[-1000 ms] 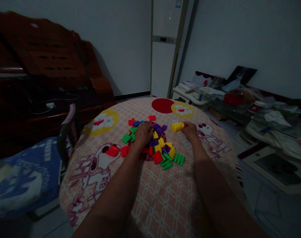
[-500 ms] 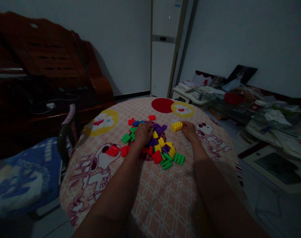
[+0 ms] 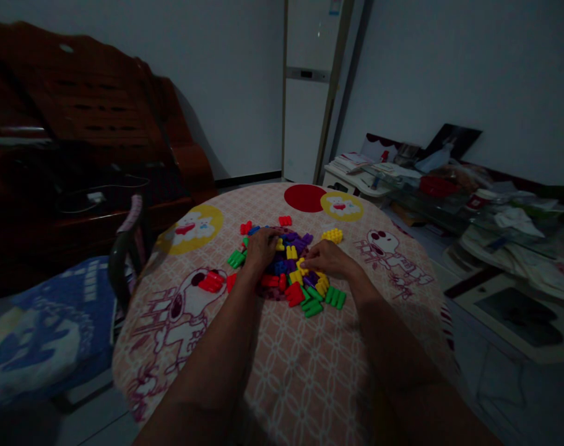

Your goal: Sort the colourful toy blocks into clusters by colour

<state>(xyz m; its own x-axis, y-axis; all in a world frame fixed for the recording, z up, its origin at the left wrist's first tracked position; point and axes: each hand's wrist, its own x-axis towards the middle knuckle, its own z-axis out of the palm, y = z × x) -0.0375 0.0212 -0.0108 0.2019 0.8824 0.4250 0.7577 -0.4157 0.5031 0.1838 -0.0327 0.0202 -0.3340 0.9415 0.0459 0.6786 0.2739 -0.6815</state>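
A loose pile of plastic building blocks in several colours lies mid-table. My left hand (image 3: 262, 249) is over its left side, fingers curled round a yellow block (image 3: 280, 244) that shows at the fingertips. My right hand (image 3: 329, 258) reaches in from the right, its thumb and fingers pinched on another yellow block (image 3: 302, 266) in the pile. Between the hands lies a further yellow block (image 3: 291, 253). A joined yellow block piece (image 3: 332, 235) rests behind my right hand, apart from it. Nearest me are a red block (image 3: 295, 294) and green blocks (image 3: 312, 308).
The round table has a patterned cloth (image 3: 304, 371). Red blocks (image 3: 212, 282) lie at the left, with another red block (image 3: 285, 220) at the back. A chair (image 3: 124, 248) stands left. A cluttered glass-topped stand (image 3: 449, 210) is to the right, beyond the table edge.
My right hand has let go of the joined yellow piece and moved left to the pile. My left hand has shifted slightly left, and a yellow block now shows at its fingertips.
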